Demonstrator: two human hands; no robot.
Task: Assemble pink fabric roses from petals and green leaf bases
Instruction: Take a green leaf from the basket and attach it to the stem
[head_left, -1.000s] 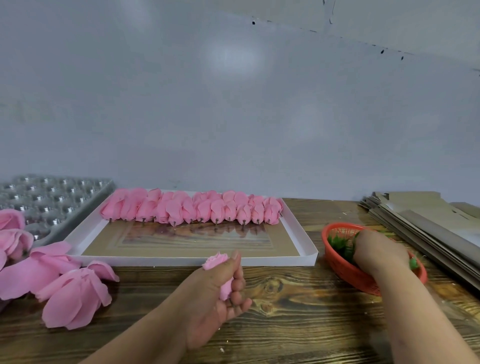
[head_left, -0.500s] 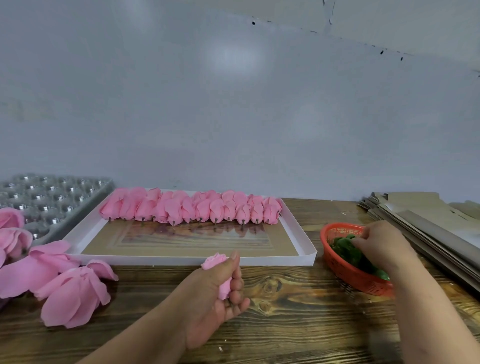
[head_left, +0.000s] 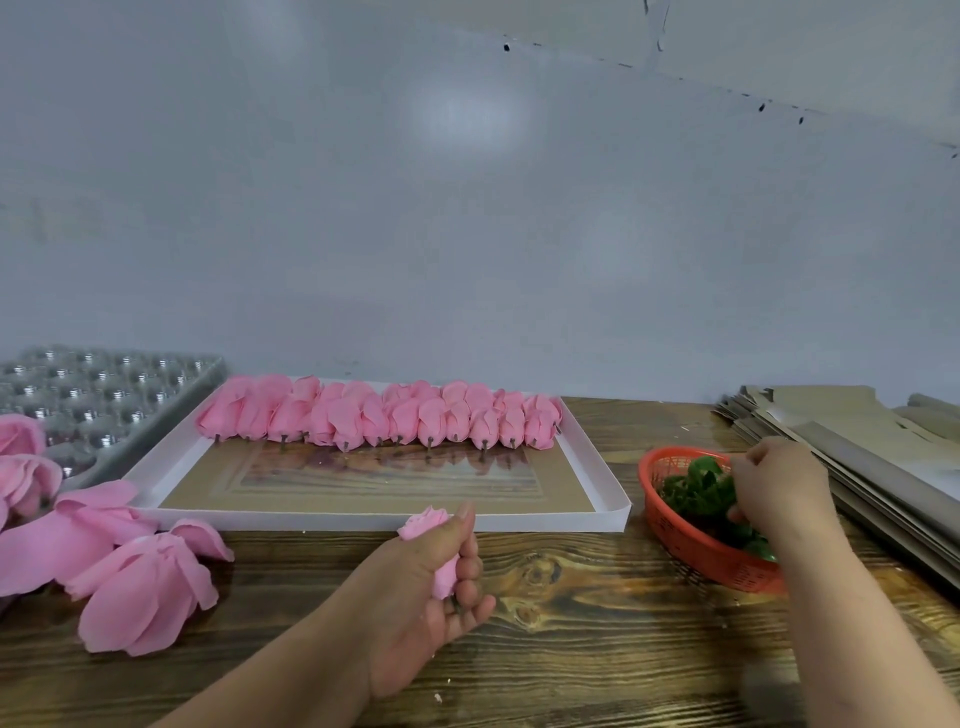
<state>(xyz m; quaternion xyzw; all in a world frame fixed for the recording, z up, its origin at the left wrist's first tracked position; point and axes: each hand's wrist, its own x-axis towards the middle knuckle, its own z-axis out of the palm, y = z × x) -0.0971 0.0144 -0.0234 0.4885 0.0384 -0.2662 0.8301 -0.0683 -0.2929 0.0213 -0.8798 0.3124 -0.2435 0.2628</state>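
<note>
A small handcraft workshop, set up for piecework. A rough wooden table (head_left: 571, 597) stands against a bare grey wall (head_left: 467, 208). On it, a white shallow tray (head_left: 363, 519) holds a far row of finished pink roses (head_left: 379, 415); loose pink petals (head_left: 130, 582) pile at the left, an orange basket (head_left: 691, 545) of green leaf bases (head_left: 701, 488) sits right, flat cardboard sheets (head_left: 831, 441) stack at the far right, and a grey moulded tray (head_left: 104, 389) lies far left.
</note>
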